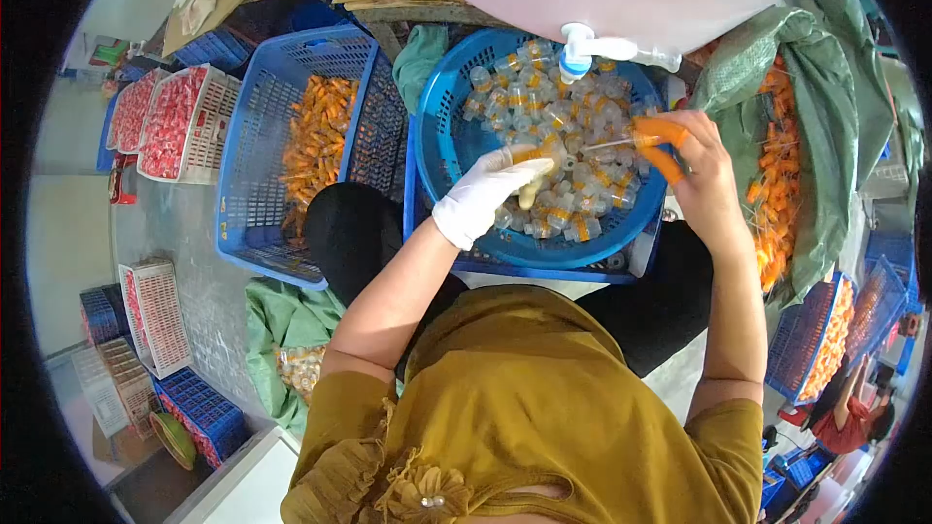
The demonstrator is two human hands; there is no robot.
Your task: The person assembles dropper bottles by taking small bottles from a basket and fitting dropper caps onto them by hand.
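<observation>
My left hand [490,184], in a white glove, is closed around a small clear bottle with an orange band [551,152]. Its fingers hang over the blue round basket [439,150], which is heaped with similar small bottles [553,102]. To the right, my bare right hand [701,165] pinches a thin pale stick [610,144] pointing toward the held bottle. Orange shows around two of its fingertips; whether these are finger covers or part of the held piece, I cannot tell.
A white tap [587,47] on a large pale tank overhangs the basket. A blue crate [262,150] with orange pieces stands left. On the right, a green sack [825,136] contains orange pieces with thin sticks [774,204]. Another person [843,422] is at far right.
</observation>
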